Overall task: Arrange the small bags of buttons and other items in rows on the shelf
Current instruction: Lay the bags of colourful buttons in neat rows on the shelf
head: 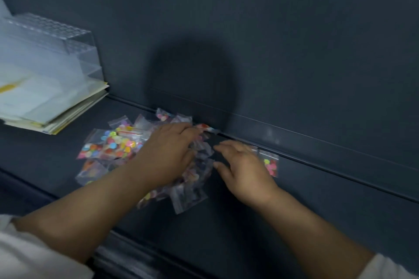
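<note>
The heap [113,145] of bags sits left of middle on the shelf [317,199]. A lone bag [271,164] lies to the right by the back edge. The left hand [167,154] lies over the heap, fingertips at a far bag [207,128]; blur hides any pinch. The right hand [244,170] is spread and relaxed, partly over the lone bag. Best to draw one bag clear at a time and lay it flat beside the lone bag.

Dim, motion-blurred view; round shadow [192,88] on back wall; light probably from behind.
</note>
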Available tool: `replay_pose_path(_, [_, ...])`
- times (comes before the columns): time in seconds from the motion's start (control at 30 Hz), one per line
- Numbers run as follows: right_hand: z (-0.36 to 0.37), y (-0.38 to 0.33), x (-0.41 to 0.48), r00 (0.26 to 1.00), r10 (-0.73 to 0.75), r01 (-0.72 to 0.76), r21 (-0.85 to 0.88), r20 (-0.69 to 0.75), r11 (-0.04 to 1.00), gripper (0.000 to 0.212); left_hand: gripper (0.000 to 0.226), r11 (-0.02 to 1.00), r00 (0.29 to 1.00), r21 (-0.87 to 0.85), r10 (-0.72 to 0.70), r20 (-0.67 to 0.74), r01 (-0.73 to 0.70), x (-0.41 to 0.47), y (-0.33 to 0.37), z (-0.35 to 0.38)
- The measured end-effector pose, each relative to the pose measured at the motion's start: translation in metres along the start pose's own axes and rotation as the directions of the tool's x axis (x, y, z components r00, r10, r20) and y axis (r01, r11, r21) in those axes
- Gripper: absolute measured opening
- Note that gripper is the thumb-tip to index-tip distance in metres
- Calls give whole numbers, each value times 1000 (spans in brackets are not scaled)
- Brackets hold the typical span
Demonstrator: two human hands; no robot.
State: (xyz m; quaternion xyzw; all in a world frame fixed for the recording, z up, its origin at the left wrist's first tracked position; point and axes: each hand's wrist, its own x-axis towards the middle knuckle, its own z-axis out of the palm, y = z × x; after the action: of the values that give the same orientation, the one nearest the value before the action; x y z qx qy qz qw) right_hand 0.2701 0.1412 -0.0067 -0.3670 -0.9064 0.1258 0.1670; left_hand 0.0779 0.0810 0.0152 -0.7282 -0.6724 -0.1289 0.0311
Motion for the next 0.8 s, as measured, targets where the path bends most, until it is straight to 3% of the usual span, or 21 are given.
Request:
replay_pose_path(0.27, [27, -63, 27, 997, 49, -54, 91, 55, 994, 38, 44, 991, 997, -107, -82, -8, 81, -32, -68, -18])
replay_pose_path(0.37, [38, -77, 33, 994, 85, -91, 83, 69, 992, 35, 40, 981, 990, -144, -123, 75, 133, -37, -85, -15])
replay_pose_path(0.67, [55, -102, 36, 977, 193, -199, 53, 91, 979, 32, 23, 985, 980, -150, -54, 190, 83, -39, -107, 8])
replay_pose_path(0.8, [60, -106, 38, 960, 245, -252, 37, 133, 967, 31, 35, 975, 984, -211, -28, 178, 66, -38, -109, 11])
